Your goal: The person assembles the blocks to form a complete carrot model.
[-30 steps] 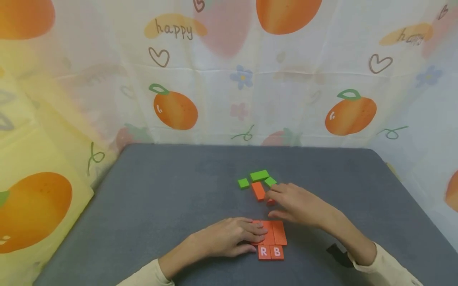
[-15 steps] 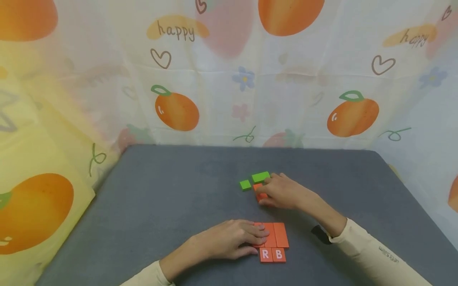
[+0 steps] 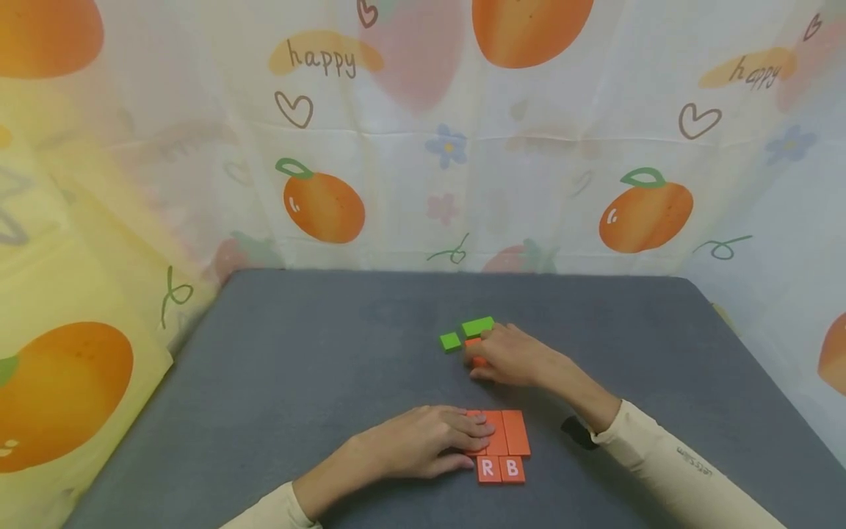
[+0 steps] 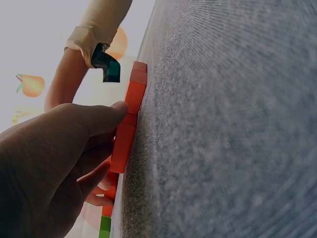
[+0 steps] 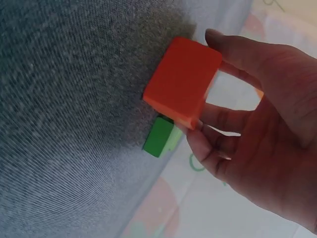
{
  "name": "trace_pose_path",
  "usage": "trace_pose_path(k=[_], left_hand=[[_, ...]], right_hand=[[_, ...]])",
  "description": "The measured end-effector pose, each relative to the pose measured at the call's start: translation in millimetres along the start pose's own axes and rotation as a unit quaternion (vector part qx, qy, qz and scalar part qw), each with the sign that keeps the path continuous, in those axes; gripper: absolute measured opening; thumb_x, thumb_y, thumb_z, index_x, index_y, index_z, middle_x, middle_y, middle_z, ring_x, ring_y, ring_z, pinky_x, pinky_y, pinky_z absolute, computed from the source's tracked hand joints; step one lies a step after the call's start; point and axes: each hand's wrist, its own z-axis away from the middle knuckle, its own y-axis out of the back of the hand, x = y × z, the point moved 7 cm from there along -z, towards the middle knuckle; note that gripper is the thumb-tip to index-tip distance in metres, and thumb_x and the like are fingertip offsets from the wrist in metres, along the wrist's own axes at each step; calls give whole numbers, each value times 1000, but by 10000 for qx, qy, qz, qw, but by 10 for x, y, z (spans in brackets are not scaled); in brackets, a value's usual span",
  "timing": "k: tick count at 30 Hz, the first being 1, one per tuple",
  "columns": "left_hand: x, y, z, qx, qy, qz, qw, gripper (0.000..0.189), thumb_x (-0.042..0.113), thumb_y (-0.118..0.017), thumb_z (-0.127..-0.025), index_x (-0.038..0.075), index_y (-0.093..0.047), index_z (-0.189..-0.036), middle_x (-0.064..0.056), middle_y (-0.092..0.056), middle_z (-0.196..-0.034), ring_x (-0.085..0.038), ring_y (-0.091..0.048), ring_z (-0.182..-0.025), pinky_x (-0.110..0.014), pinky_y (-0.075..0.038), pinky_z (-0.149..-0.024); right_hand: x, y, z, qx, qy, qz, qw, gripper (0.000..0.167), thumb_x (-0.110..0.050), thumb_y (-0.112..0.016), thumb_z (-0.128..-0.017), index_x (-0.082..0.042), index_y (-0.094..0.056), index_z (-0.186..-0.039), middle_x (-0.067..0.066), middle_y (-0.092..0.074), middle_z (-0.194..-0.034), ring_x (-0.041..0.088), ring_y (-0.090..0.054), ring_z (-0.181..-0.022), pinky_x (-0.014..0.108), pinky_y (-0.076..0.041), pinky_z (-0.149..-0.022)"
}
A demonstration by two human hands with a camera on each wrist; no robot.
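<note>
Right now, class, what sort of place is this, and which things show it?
Probably an indoor play or practice area, though the wider room isn't visible: a grey table, fruit-print cloth hung behind it, and orange blocks and green blocks on top.

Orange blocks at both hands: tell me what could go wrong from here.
The right hand curls around an orange block close to the long green block, so it might knock that aside.
The left hand rests on the abutting orange blocks; if it shifts, it could open gaps between them or push them out of line with the R block and B block.
</note>
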Motion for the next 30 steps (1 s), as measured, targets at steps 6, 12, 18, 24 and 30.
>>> trace_pose_path(k=[6, 12, 18, 24, 30], left_hand=[[0, -3, -9, 3, 3, -16, 10000, 39, 31, -62, -107, 17, -66, -142, 4, -63, -150, -10, -57, -142, -29, -48, -118], [10, 11, 7, 96, -32, -79, 9999, 39, 31, -63, -106, 17, -66, -142, 4, -63, -149, -10, -58, -141, -29, -48, -118], [22, 19, 15, 155, -75, -96, 9998, 39, 31, -63, -106, 16, -67, -141, 3, -64, -149, -10, -58, -141, -29, -47, -119], [21, 11, 8, 134, -85, -98, 9998, 39, 31, -63, -106, 16, -67, -142, 3, -63, -149, -10, -57, -142, -29, -47, -119], [29, 10, 6, 185, -102, -210, 9996, 39, 31, -64, -105, 16, -68, -140, 3, -64, -148, -11, -59, -141, -30, -48, -118]], right_hand=[[-36, 45, 45, 339, 51, -96, 9994, 10, -27, -74, -98, -21, -77, -106, -1, -69, -94, 15, -57, -83, 32, -43, -72], [-94, 149, 153, 652, 98, -238, 9975, 11, -18, -74, -98, -17, -78, -109, 1, -64, -95, 9, -48, -73, 22, -40, -64], [-180, 299, 320, 1116, 229, -97, 9934, 16, -14, -74, -98, -18, -78, -113, 0, -60, -90, 9, -41, -70, 20, -35, -63], [-294, 447, 513, 1584, 394, 272, 9862, 25, -15, -77, -95, -25, -76, -118, -2, -55, -86, 8, -39, -69, 19, -34, -63], [-408, 558, 681, 2000, 613, 543, 9764, 45, -11, -81, -90, -29, -70, -130, -4, -55, -84, 7, -39, -68, 18, -34, -62]])
